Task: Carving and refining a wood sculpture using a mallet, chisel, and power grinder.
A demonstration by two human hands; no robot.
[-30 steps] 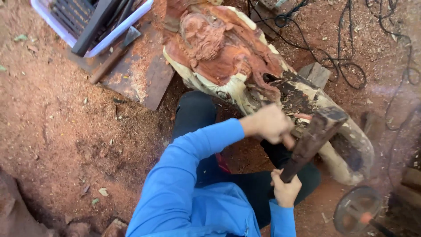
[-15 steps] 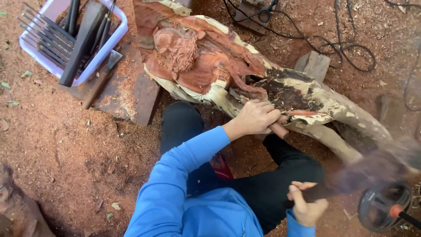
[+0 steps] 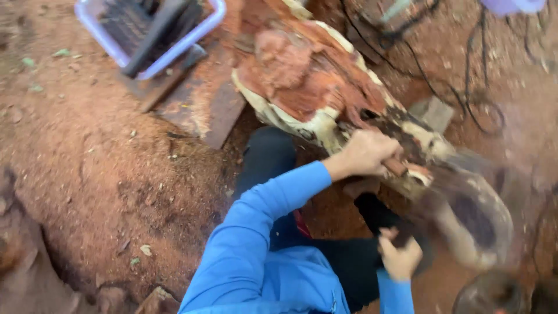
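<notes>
My left hand (image 3: 365,152) pinches a chisel handle (image 3: 396,167) against the carved log (image 3: 325,93) lying across my knees. My right hand (image 3: 400,257) has its grip pressed around a blurred mallet handle (image 3: 427,212). A glancing blow could strike my knuckles.

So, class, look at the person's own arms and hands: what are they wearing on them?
Both arms are covered by long bright blue sleeves that end at the wrists. The left hand and right hand are bare, with no gloves. No watch, rings or markings can be made out in this blurred picture.
</notes>
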